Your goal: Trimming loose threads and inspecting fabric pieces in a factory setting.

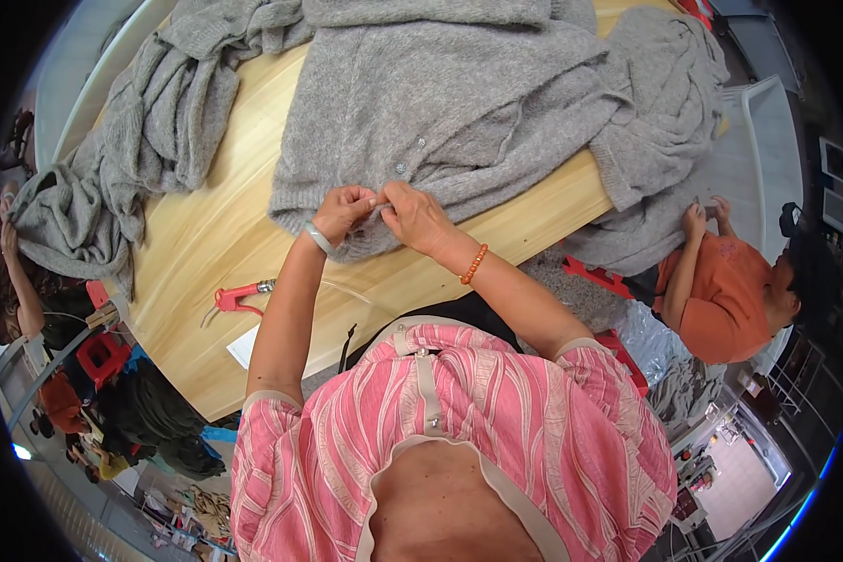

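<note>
A grey knitted cardigan (384,94) lies spread on the wooden table in front of me. Both hands meet at its near edge, fingertips almost touching. My left hand (342,212), with a pale band at the wrist, pinches the knit there. My right hand (416,219), wearing an orange bead bracelet (475,264), has its thumb and fingers closed on the same spot. What lies right between the fingertips is too small to make out. Just beyond the hands, a shiny button (401,170) and another button (421,143) show on the front opening.
More grey knitwear (164,112) is heaped at the left, and another pile (660,103) hangs over the right edge. A red air gun (239,298) and a white paper (244,347) lie on the table (183,347) by my left forearm. A co-worker in orange (726,298) handles knitwear at right.
</note>
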Available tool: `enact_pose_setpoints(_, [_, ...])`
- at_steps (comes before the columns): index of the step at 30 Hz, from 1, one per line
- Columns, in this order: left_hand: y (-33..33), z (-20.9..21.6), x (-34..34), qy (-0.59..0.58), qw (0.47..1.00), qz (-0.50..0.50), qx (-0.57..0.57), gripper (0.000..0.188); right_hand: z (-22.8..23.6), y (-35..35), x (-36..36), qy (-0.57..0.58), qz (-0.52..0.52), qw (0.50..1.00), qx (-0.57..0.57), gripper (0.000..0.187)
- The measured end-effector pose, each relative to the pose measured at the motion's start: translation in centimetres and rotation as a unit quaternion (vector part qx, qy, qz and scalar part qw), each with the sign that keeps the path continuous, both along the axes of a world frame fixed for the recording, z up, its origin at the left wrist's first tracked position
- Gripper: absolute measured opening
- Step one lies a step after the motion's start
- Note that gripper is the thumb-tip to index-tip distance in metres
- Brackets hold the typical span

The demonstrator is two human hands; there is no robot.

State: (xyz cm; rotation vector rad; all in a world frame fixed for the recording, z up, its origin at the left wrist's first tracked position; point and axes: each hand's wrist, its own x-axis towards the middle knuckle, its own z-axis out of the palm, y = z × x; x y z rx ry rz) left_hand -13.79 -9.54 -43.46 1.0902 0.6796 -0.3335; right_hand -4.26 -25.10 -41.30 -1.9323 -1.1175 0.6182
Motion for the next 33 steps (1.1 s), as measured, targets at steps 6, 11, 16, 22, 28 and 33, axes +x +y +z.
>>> enact_pose_setpoints(6, [0.3, -0.3, -0.1, 0.028, 0.997, -0.018, -0.066, 0.012, -0.4, -0.2, 0.1, 0.004, -0.013, 1.000, -0.002, 0.020])
enact_pose_setpoints(11, [-1.0, 2.1, -0.1, -0.027, 0.999, 0.005, 0.033, 0.019, -0.9, -0.4, 1.1, 0.008, 0.002, 1.000, -0.022, 0.021])
enact_pose_setpoints(16, [-2.1, 0.5, -1.2, -0.127, 0.920, -0.056, 0.367, 0.019, -0.5, -0.1, 1.4, 0.040, 0.029, 0.997, -0.060, 0.020])
enact_pose_setpoints(22, [-2.3, 0.8, -1.1, -0.106, 0.890, -0.086, 0.434, 0.014, -1.1, -0.1, 1.8, 0.057, 0.070, 0.992, -0.092, 0.020])
enact_pose_setpoints(28, [-1.9, -0.2, -1.3, -0.086, 0.919, -0.049, 0.381, 0.014, -1.4, 0.0, 1.5, 0.081, 0.022, 0.995, -0.051, 0.013])
enact_pose_setpoints(33, [-1.1, -0.7, -1.7, -0.104, 0.934, -0.066, 0.335, 0.016, -0.2, 0.2, 2.0, 0.098, 0.047, 0.993, -0.041, 0.015])
